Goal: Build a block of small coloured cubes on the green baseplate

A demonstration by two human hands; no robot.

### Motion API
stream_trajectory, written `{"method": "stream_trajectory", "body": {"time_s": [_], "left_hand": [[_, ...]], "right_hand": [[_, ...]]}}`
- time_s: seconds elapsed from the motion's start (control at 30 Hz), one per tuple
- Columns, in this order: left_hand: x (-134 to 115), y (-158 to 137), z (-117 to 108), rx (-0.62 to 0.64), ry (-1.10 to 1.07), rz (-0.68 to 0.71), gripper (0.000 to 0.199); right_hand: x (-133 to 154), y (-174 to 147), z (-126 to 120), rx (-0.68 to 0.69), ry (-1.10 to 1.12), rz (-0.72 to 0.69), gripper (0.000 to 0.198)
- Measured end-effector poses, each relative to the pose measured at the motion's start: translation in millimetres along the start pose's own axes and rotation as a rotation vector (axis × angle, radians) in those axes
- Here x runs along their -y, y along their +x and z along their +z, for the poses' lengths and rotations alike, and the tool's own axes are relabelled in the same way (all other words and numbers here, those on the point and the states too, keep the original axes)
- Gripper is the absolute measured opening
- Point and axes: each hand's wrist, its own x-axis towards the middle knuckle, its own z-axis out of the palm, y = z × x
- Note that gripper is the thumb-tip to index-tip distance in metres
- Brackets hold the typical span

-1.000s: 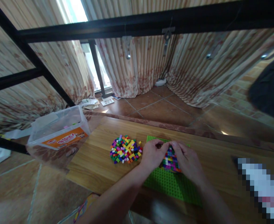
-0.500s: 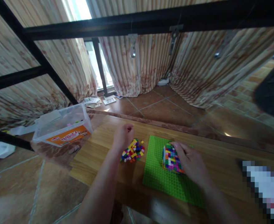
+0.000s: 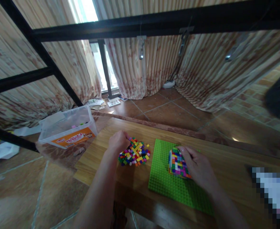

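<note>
A loose pile of small multicoloured toy bricks (image 3: 136, 153) lies on the wooden table. At its upper left edge is my left hand (image 3: 119, 140), closed, with its fingertips curled down by the bricks. Whatever those fingers may pinch is hidden. To the right lies a green baseplate (image 3: 157, 171). On or just over it is a block built of multicoloured toy bricks (image 3: 177, 163), its studded side facing me. My right hand (image 3: 197, 163) is wrapped round the block's right side and top edge, covering part of it.
Left of the wooden table (image 3: 94, 149) stands a clear plastic bin (image 3: 67, 127) with an orange label and a few bricks inside. A black metal frame (image 3: 130, 28) crosses above. A pixelated object (image 3: 271, 190) lies at the right. Papers (image 3: 95, 103) rest near the curtains.
My left hand has moved left and slightly down, uncovering more of the brick pile. My right hand keeps its hold on the brick block. The whole view has shifted slightly.
</note>
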Motion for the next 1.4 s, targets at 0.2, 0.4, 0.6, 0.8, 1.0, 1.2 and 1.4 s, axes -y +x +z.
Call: {"method": "stream_trajectory", "body": {"time_s": [0.2,0.4,0.6,0.8,1.0,1.2,1.4], "left_hand": [[-1,0,3,-0.001,0.006,0.043,0.02],[-7,-4,3,-0.003,0.046,0.117,0.023],[-12,-4,7,-0.012,0.075,0.143,0.019],[-19,-6,4,-0.063,-0.006,0.209,0.016],[-20,-3,11,-0.046,-0.216,0.392,0.015],[-37,-11,22,0.059,-0.647,0.575,0.013],[-66,-30,34,0.298,-0.897,0.625,0.013]], "right_hand": [[3,1,-1,0.03,0.001,0.005,0.041],[4,0,-1,0.039,0.006,-0.001,0.04],[3,0,-1,0.02,-0.002,-0.018,0.04],[4,1,-1,0.017,-0.004,-0.021,0.038],[7,1,-2,0.036,0.009,0.002,0.04],[6,2,1,0.024,0.028,0.005,0.039],[4,0,2,-0.059,0.083,-0.094,0.028]]}}
